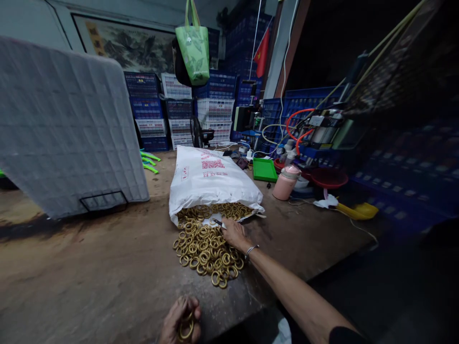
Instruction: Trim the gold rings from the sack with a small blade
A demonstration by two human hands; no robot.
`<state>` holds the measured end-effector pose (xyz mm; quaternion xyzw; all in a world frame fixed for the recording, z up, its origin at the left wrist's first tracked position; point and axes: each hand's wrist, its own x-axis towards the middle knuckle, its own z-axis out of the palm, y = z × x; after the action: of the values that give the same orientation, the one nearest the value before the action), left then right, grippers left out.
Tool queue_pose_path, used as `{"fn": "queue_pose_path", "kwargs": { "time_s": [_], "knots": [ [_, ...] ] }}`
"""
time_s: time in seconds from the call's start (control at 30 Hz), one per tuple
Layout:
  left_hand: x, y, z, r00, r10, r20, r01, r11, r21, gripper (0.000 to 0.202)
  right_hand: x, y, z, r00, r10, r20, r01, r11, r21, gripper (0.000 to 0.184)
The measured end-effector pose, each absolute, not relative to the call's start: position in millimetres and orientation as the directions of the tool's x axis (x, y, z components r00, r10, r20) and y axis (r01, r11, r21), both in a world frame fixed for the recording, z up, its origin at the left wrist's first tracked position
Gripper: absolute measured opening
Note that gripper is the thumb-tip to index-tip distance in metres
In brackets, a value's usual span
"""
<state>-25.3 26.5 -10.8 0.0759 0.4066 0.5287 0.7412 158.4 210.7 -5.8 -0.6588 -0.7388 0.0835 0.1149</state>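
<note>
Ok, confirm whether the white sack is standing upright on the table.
No, the white sack lies on its side, brass rings spilling from its open mouth.

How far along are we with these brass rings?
Done: the white sack lies open, with a pile of rings spilled on the table. In hand: the left hand grips a few rings; the right hand rests on the pile by the sack mouth. Left: nearly all the pile lies loose, and more rings show inside the sack.
</note>
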Motion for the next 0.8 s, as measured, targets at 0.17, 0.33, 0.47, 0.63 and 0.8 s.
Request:
{"fn": "queue_pose_path", "kwargs": {
  "time_s": [0.17,0.33,0.47,0.63,0.8],
  "knots": [
    [-21,30,-8,0.054,0.85,-0.524,-0.709,0.402,0.579,0.031,164,206,6,-0.113,0.987,0.111,0.934,0.143,-0.328,0.016],
    [-15,35,-5,-0.024,0.904,-0.426,-0.668,0.303,0.679,0.035,156,178,19,-0.252,0.957,0.141,0.796,0.288,-0.533,0.013],
    [-12,38,-3,-0.17,0.936,-0.307,-0.464,0.199,0.863,0.045,140,142,14,-0.399,0.915,0.051,0.487,0.259,-0.834,0.016],
    [-9,31,6,-0.239,0.945,-0.225,-0.241,0.167,0.956,0.056,122,101,8,-0.44,0.872,-0.215,0.279,-0.095,-0.955,0.008],
    [-7,18,1,-0.208,0.969,-0.132,-0.202,0.089,0.975,0.037,109,79,13,-0.477,0.774,-0.417,0.227,-0.35,-0.909,0.006]
  ]
}}
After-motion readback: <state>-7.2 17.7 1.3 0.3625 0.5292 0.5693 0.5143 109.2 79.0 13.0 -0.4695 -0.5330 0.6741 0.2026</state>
